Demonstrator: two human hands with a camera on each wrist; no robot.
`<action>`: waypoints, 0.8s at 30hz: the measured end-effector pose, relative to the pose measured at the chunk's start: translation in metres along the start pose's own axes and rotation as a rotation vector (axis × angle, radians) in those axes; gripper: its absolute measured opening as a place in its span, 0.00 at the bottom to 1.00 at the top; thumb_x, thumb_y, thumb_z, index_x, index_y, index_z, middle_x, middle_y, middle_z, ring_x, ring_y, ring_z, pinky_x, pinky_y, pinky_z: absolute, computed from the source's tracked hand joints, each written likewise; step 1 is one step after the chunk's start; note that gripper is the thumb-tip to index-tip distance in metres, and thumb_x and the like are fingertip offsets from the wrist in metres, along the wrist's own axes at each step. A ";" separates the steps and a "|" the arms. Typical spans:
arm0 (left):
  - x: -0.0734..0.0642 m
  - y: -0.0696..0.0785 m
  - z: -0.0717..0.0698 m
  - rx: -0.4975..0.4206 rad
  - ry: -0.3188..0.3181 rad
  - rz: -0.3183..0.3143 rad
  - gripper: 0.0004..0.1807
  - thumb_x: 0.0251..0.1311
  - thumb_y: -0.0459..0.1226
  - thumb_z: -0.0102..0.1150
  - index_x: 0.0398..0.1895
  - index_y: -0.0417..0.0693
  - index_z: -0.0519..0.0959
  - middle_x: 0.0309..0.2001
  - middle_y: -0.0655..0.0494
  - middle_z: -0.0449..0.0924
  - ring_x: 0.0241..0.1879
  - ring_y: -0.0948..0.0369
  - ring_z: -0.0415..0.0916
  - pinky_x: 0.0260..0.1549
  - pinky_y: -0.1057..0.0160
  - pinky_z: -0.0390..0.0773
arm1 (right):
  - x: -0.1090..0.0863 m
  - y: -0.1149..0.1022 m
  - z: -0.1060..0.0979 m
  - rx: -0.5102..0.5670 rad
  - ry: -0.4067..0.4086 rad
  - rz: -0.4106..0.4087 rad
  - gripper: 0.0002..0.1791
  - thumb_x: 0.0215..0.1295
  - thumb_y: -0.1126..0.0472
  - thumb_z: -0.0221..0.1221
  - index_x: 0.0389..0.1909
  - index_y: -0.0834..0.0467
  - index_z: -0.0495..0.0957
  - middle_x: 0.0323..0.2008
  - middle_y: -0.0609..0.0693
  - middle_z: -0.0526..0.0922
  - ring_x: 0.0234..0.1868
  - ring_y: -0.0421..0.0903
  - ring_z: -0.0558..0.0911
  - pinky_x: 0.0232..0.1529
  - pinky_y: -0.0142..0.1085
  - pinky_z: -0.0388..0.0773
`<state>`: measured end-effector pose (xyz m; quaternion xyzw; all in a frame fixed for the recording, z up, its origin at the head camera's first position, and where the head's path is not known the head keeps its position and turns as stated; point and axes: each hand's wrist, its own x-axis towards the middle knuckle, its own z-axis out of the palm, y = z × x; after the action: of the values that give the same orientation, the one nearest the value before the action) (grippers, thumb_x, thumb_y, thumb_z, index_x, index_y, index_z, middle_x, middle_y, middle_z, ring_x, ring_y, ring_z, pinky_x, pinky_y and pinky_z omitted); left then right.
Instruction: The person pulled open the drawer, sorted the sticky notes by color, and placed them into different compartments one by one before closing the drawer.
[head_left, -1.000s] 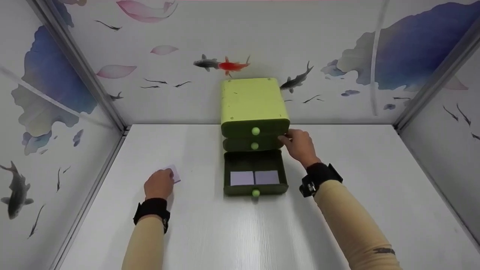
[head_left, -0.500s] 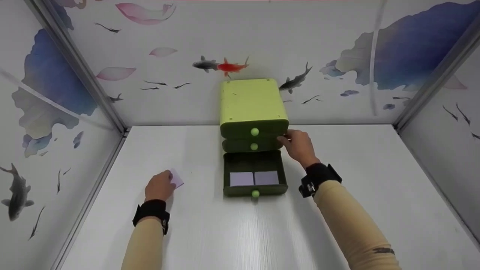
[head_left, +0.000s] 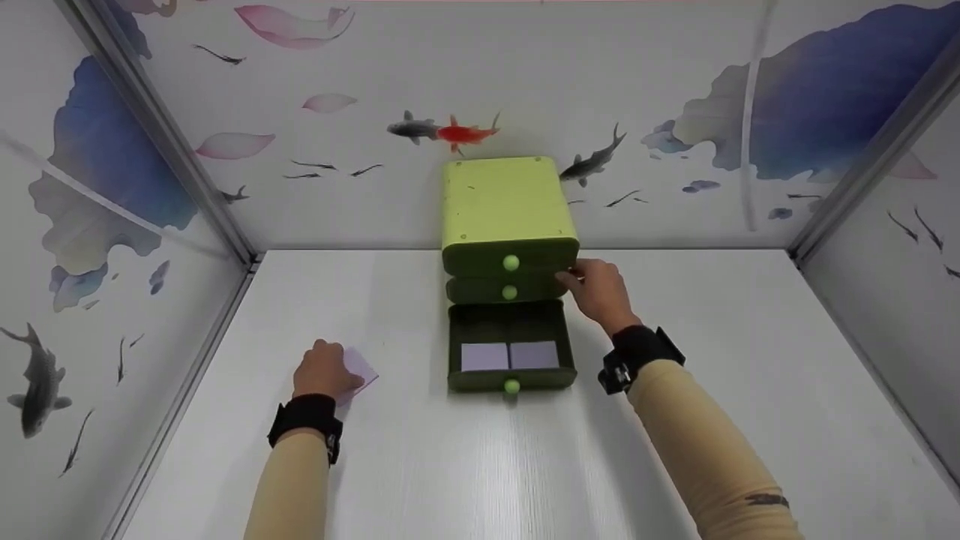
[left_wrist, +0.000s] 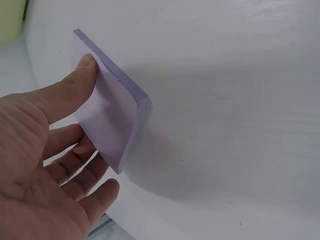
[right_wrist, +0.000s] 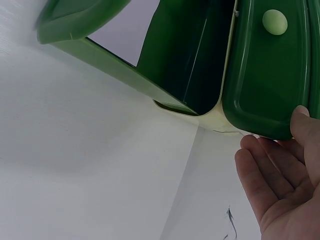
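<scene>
My left hand (head_left: 319,371) pinches a light purple sticky note pad (left_wrist: 112,107), thumb on its near face and fingers behind it. In the left wrist view the pad stands tilted close over the white table. My right hand (head_left: 604,292) grips the right side of a green drawer cabinet (head_left: 510,199), its thumb on the front edge of the middle drawer (right_wrist: 272,85) and its fingers along the side. The bottom drawer (head_left: 480,381) is pulled out. Inside it two light purple pads, one on the left (head_left: 484,357) and one on the right (head_left: 534,355), lie side by side.
The cabinet stands at the back of the white table (head_left: 405,465), against a wall (head_left: 337,210) painted with fish and petals. Side walls with metal corner posts enclose the table. Round pale green knobs (head_left: 511,386) stick out from the drawer fronts.
The pad in my left hand has turned and shows more to the right of the fingers, with the hand shifting slightly. My right hand and the cabinet stay in place.
</scene>
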<state>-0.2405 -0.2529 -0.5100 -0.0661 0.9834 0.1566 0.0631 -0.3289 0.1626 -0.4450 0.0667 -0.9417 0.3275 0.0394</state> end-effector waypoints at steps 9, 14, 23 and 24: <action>-0.001 0.003 0.001 0.025 0.065 0.043 0.35 0.44 0.39 0.76 0.53 0.27 0.73 0.46 0.31 0.75 0.46 0.39 0.77 0.45 0.42 0.79 | -0.002 -0.001 0.000 0.007 0.011 -0.020 0.14 0.72 0.54 0.56 0.44 0.60 0.84 0.40 0.58 0.88 0.44 0.55 0.86 0.45 0.49 0.81; 0.001 0.004 0.007 0.052 0.122 0.056 0.23 0.50 0.33 0.71 0.48 0.31 0.76 0.43 0.34 0.81 0.44 0.41 0.80 0.41 0.44 0.81 | -0.002 0.000 -0.001 -0.001 -0.005 -0.014 0.15 0.72 0.54 0.55 0.46 0.60 0.83 0.43 0.59 0.87 0.46 0.56 0.86 0.47 0.50 0.80; 0.006 0.003 0.013 0.042 0.265 0.071 0.10 0.65 0.27 0.52 0.43 0.36 0.83 0.41 0.37 0.85 0.39 0.43 0.84 0.36 0.46 0.82 | 0.000 -0.002 -0.002 -0.012 -0.019 0.019 0.15 0.72 0.54 0.55 0.48 0.59 0.83 0.45 0.58 0.87 0.50 0.55 0.85 0.50 0.50 0.80; 0.006 0.003 0.012 0.034 0.263 0.064 0.10 0.65 0.27 0.53 0.43 0.37 0.84 0.41 0.37 0.85 0.39 0.44 0.84 0.36 0.46 0.82 | 0.000 -0.002 -0.003 -0.010 -0.018 0.021 0.15 0.72 0.53 0.55 0.48 0.59 0.83 0.45 0.58 0.87 0.49 0.55 0.85 0.49 0.50 0.80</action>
<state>-0.2459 -0.2469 -0.5218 -0.0535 0.9873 0.1318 -0.0701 -0.3286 0.1625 -0.4416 0.0597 -0.9443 0.3224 0.0277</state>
